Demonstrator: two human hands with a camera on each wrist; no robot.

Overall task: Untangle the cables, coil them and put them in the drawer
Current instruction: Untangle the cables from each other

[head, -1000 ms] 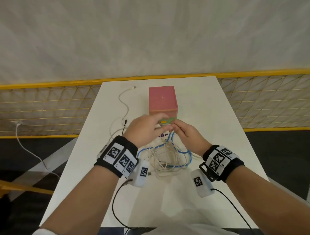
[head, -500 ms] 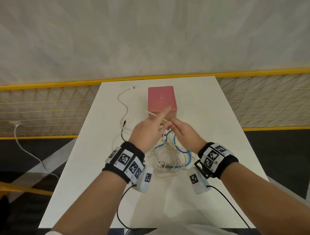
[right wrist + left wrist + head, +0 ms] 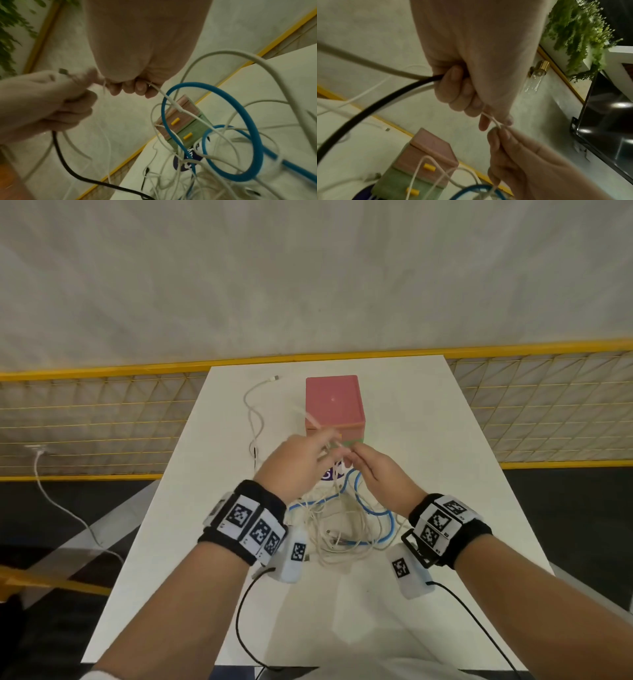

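Observation:
A tangle of white cables (image 3: 337, 529) with a blue cable (image 3: 371, 510) lies on the white table (image 3: 445, 474) in front of a small drawer box (image 3: 334, 405), pink on top and green below, with yellow handles (image 3: 429, 167). Both hands are raised above the tangle, just in front of the box. My left hand (image 3: 301, 463) grips a black cable (image 3: 373, 106) and white cables in its curled fingers and pinches a thin white cable (image 3: 493, 120) at its fingertips. My right hand (image 3: 373, 470) pinches the same thin white cable (image 3: 164, 94), fingertips nearly touching the left's.
One white cable (image 3: 255, 419) trails away on the table to the left of the box, its plug near the far edge. A yellow mesh fence (image 3: 102, 419) runs behind the table. Another white cable (image 3: 61, 508) hangs down to the floor at the left.
Both hands have risen slightly and drawn closer to the box, pulling strands of the tangle up. The left index finger, stretched out half a second ago, is curled back onto the thin cable.

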